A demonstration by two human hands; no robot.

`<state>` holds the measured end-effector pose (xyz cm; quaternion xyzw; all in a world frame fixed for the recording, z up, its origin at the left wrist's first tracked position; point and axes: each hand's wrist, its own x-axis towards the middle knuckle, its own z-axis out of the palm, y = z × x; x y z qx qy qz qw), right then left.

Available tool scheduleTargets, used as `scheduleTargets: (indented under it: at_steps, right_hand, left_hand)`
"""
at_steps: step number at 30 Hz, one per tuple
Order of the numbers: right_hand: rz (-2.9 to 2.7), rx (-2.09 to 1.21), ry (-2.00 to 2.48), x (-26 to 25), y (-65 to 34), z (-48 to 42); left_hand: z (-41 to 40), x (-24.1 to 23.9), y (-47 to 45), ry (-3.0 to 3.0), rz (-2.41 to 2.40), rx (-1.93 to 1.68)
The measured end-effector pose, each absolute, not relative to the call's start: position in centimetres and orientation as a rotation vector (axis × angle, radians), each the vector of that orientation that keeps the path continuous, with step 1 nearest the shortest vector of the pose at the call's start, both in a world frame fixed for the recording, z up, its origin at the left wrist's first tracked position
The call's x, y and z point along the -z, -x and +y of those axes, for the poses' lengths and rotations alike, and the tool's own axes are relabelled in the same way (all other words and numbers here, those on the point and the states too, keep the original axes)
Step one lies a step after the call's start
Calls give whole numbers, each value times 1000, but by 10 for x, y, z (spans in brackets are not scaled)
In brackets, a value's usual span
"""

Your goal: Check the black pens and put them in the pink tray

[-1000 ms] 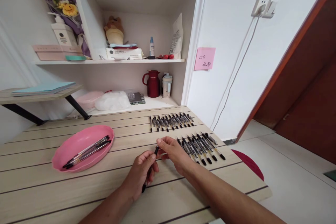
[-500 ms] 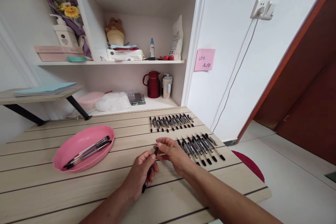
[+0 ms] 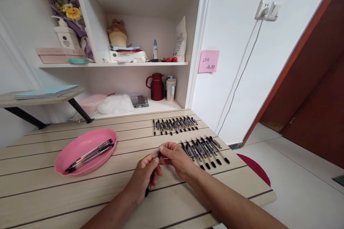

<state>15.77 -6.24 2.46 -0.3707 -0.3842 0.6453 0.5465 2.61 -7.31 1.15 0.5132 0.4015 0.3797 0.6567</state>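
My left hand (image 3: 146,175) is closed around a black pen (image 3: 147,191), which slants up and away from me above the table. Its lower end sticks out below my fingers. At the upper end, the thumb and fingers of my right hand (image 3: 173,156) pinch the pen's tip; part of that end is hidden by them. Just right of my right hand lies a row of pens (image 3: 206,148) with black ends, some with clear barrels. Farther back is a second row of pens (image 3: 174,125). On the left, a pink bowl (image 3: 77,143) holds several pens (image 3: 90,155).
The slatted wooden table (image 3: 129,214) ends at its right edge beside a dark red round seat (image 3: 254,168). A small raised stand (image 3: 67,96) is at the left. Behind, a white shelf (image 3: 129,65) holds bottles and boxes, with a red jug (image 3: 157,86) below it.
My right thumb and fingertips have closed in on the pen's upper end. My left hand keeps its hold. The camera view has shifted very slightly.
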Motion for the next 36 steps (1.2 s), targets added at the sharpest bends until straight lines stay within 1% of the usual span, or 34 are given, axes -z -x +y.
scheduleTargets:
  at_steps: [4, 11, 14, 20, 23, 26, 32, 36]
  right_hand:
    - [-896, -1496, 880, -23, -157, -60]
    - [-880, -1552, 830, -26, -154, -61]
    - [-904, -1519, 879, -24, -153, -61]
    - [-825, -1457, 805, -29, -161, -54]
    - [-804, -1357, 891, -34, -174, -47]
    - [-926, -1238, 1039, -35, -191, -44]
    - [-1190, -1066, 1325, -18, -223, -50]
    - [-1387, -958, 1422, -10, -235, -58]
  left_hand:
    - [-73, -12, -25, -1171, 906, -849]
    - [-73, -11, -25, -1157, 905, -863]
    - [-73, -11, -25, -1160, 909, -856]
    - [-73, -12, -25, -1142, 909, -836]
    - [-73, -11, -24, -1135, 916, -836]
    - [-72, -11, -23, -1131, 919, -841]
    - [-72, -13, -23, -1121, 938, -831]
    - [-73, -15, -24, -1099, 945, -826]
